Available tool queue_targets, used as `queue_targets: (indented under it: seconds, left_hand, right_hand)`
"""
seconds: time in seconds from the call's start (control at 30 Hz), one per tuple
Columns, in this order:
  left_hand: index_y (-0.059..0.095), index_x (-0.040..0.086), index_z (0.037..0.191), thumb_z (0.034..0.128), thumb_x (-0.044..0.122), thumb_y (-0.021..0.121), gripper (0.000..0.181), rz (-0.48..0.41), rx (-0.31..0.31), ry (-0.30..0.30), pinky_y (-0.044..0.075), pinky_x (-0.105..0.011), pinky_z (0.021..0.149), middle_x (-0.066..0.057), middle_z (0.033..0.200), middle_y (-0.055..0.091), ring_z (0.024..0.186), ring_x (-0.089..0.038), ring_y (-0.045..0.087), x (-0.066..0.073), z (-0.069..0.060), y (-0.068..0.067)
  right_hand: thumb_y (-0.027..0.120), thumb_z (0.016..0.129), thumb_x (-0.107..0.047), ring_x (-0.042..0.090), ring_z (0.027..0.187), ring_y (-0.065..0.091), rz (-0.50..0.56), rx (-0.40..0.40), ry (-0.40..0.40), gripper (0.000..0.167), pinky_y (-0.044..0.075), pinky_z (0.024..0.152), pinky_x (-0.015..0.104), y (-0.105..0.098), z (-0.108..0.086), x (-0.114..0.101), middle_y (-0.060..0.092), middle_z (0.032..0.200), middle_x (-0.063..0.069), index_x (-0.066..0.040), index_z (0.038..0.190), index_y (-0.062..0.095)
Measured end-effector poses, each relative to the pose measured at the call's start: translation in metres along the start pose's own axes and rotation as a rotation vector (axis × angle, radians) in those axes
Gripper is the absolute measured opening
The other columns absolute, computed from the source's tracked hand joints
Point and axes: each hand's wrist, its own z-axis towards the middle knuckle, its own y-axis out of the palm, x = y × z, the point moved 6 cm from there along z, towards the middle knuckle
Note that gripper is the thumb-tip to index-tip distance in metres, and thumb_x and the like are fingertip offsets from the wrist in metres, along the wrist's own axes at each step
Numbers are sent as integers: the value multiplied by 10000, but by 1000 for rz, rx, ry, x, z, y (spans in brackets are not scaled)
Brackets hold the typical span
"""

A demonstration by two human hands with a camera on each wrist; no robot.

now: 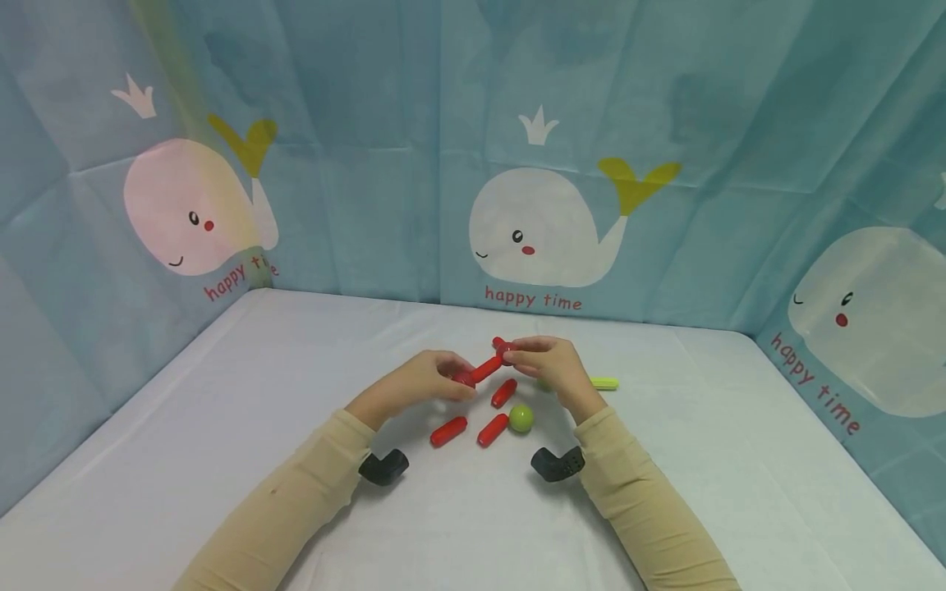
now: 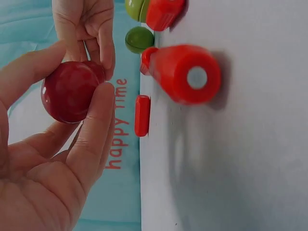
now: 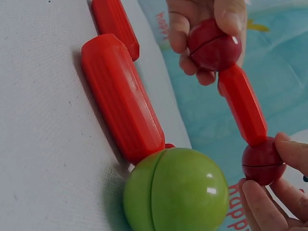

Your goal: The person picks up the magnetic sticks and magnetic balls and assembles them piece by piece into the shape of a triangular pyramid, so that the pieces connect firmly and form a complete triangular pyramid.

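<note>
My left hand [image 1: 423,379] holds a dark red ball [image 2: 70,91] between thumb and fingertips. A red ridged stick [image 1: 486,369] joins it to a second dark red ball [image 3: 263,161], pinched by the fingertips of my right hand [image 1: 550,365]. The joined pieces are held above the white table, the stick slanting up to the right in the head view. Beneath the hands lie red sticks [image 1: 504,392], one of them touching a green ball [image 1: 521,419]. A pale disc shows on one stick's end [image 2: 197,77] in the left wrist view.
Another green ball [image 1: 544,384] is mostly hidden by the right hand, with a yellow-green stick [image 1: 604,383] beyond it. One red stick [image 1: 498,341] shows behind the right-hand ball. Blue whale-print curtains [image 1: 369,222] enclose the back and sides of the table [image 1: 185,460].
</note>
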Motion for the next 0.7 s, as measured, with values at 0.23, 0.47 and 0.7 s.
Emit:
queue_targets:
  seconds: [0.23,0.47,0.7]
  left_hand:
    - [634,124,1277,916,331,685,419,-62,-11,-36,576,-360,877,-55,1157,686,974,-182,656,2,-1,6]
    - [676,95,1188,922,322,681,350,-110,28,-72,583,-332,843,-72,1125,689,1021,-214,631,1,-1,7]
    - [681,90,1143,896,318,718,338,-125,61,-120,591,-322,812,-85,1108,684,995,-211,644,-2,-2,9]
  right_hand:
    - [742,896,-249,271,1133,691,-26,-13,-3,412,516,1018,392,3,0,1,686,1251,148,-63,1254,657]
    - [748,891,-254,269,1138,689,-10,-14,-9,409,512,1023,388,6,-2,0,688,1244,144,-57,1238,658]
    - [755,883,-281,250,1126,693,-20,-36,-26,419,504,1034,392,10,-3,-1,685,1247,133,-65,1233,671]
